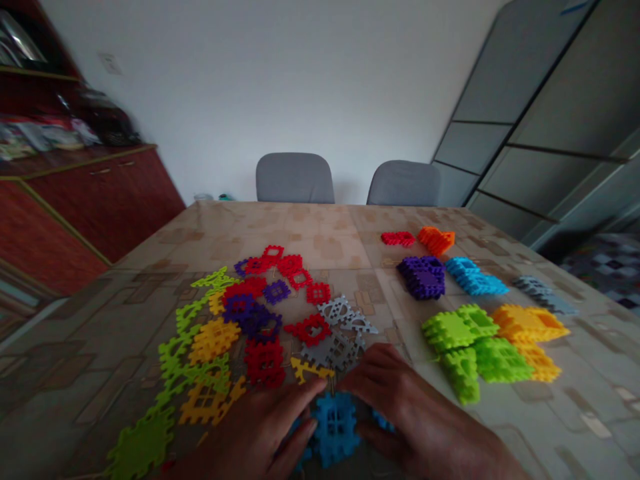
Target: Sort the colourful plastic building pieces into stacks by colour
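**Blue waffle block (pixel 335 430) at the near edge**

Patterned laminate tabletop (pixel 280 227), grey chairs (pixel 295 179) at the far side, red-brown cabinet (pixel 100 193) left, grey panelled wardrobe (pixel 545 120) right. The block sits between the left hand (pixel 250 437) and right hand (pixel 410 417), fingers together at its sides; whether they clamp it, I cannot tell

Blue plastic lattice piece (pixel 336 430) partly hidden between left hand (pixel 255 433) and right hand (pixel 410 417), green lattice piece (pixel 140 448) cut off at lower edge, shelf items (pixel 45 133) blurred
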Demonstrator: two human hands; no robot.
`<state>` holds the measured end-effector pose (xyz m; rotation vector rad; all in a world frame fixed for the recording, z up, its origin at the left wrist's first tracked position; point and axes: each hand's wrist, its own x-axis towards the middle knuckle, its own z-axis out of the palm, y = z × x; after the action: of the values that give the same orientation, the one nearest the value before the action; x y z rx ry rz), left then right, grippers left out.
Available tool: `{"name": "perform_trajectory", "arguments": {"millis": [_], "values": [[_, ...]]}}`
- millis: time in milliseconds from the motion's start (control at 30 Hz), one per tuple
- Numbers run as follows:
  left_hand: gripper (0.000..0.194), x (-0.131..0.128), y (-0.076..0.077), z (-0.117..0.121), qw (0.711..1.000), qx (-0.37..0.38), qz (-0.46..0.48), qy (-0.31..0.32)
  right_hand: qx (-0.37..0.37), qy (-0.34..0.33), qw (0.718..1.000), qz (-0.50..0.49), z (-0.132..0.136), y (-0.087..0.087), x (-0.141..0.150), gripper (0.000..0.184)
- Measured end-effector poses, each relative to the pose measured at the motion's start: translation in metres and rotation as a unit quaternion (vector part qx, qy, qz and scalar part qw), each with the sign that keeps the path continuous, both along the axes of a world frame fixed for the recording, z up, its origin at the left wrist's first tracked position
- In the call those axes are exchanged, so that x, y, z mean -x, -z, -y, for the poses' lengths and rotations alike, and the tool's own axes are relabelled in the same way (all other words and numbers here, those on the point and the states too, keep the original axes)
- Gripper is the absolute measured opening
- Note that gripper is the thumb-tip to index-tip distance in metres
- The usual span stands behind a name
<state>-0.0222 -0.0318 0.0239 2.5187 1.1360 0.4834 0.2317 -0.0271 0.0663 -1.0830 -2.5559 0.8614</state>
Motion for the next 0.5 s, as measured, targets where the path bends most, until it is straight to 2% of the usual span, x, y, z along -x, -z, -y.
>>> {"name": "perform_trajectory", "arguments": {"millis": [133,233,333,433,500], "values": [[0.035,0.003,0.001,-0.003,0.999,-0.051,-0.014,0.01,-0.013,0.009,1.0,0.0,-0.002,0.002,-0.002,0.048],[0.036,0.002,-0.005,-0.003,0.997,-0.055,-0.056,-0.002,-0.006,0.01,1.0,0.014,-0.001,0.006,0.0,0.068],[0.056,-0.001,-0.016,-0.002,0.992,-0.02,-0.122,0.006,-0.005,0.002,0.999,0.035,0.002,0.012,0.006,0.083],[0.076,-0.001,-0.026,-0.002,0.981,0.033,-0.19,0.033,-0.013,-0.001,0.998,0.055,0.004,0.02,0.012,0.084],[0.08,-0.001,-0.03,-0.001,0.973,0.056,-0.219,0.039,-0.016,0.0,0.998,0.057,0.004,0.023,0.014,0.087]]}}
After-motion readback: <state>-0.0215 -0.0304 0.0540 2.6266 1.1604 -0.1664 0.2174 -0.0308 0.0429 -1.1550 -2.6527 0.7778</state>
